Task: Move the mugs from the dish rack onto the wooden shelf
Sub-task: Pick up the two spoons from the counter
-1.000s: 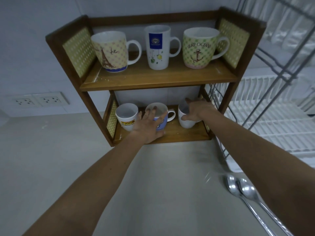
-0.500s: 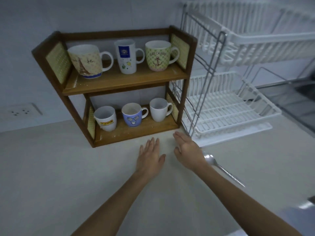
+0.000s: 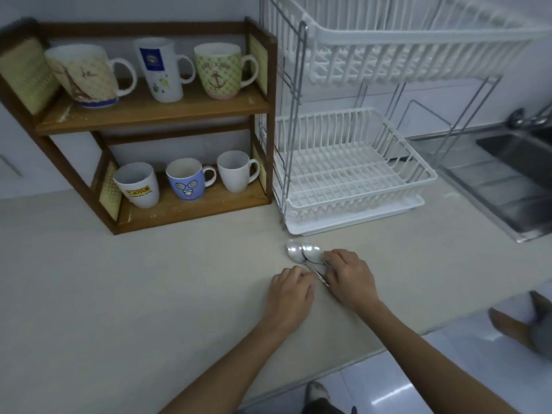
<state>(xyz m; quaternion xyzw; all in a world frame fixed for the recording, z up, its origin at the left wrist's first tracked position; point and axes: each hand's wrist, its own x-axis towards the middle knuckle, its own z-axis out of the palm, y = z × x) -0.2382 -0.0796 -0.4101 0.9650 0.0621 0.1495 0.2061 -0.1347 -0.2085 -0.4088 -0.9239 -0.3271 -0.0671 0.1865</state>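
Observation:
The wooden shelf [image 3: 167, 110] holds three mugs on each board. On top stand an Eiffel Tower mug [image 3: 83, 76], a tall white mug [image 3: 158, 70] and a green anchor mug [image 3: 218, 71]. Below stand a white Jotun mug [image 3: 137, 186], a blue face mug [image 3: 185, 180] and a plain white mug [image 3: 236, 171]. The white dish rack [image 3: 358, 186] to the right has no mugs in either tier. On the counter in front of the rack, my right hand [image 3: 349, 276] curls over the handles of two metal spoons [image 3: 303, 251]. My left hand [image 3: 288, 291] rests beside it, fingertips at the handles.
A steel sink [image 3: 522, 165] lies at the far right with a tap behind it. The counter's front edge [image 3: 388, 345] runs diagonally at lower right, with tiled floor and feet beyond it.
Both hands drew back from the lower shelf's mugs, crossed the counter and came down on the two spoons. The view pulled back and swung right, so the rack shows.

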